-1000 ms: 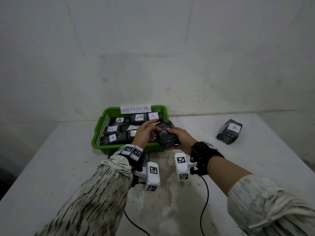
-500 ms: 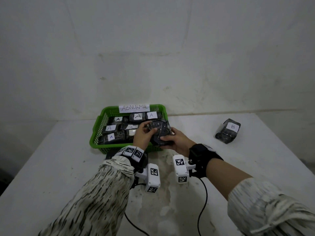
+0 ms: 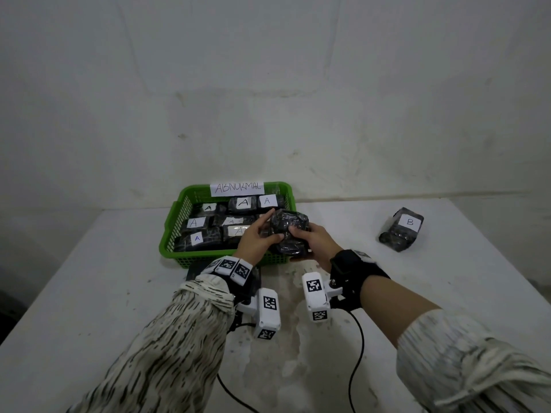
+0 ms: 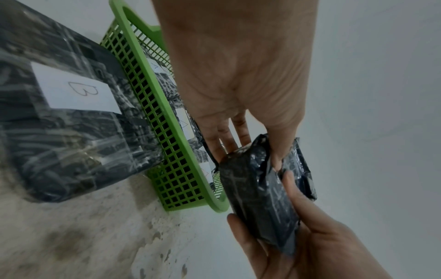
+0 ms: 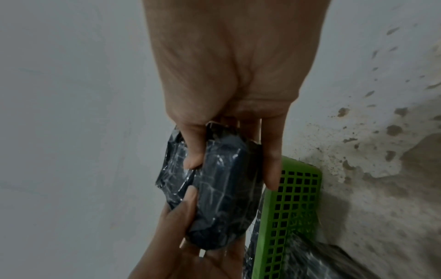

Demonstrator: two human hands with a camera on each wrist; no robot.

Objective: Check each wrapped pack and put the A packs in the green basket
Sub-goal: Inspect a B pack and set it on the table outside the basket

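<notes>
Pack [image 3: 288, 232] has turned, label hidden; both hands grip it beside "ABNORMAL" basket [image 3: 176, 231].

Bare grey wall [image 3: 268, 84], white table [image 3: 74, 293] (stained)

A dark, plastic-wrapped pack [image 3: 287, 231] is held above the near right corner of the green basket [image 3: 173, 231], its label side not visible. The lattice-walled basket sits at the far middle of the table, bearing a paper tag reading "ABNORMAL" and filled with dark packs labelled A [image 3: 243, 203]. A pack labelled B [image 3: 402, 229] lies alone on the table, well to the right.
</notes>
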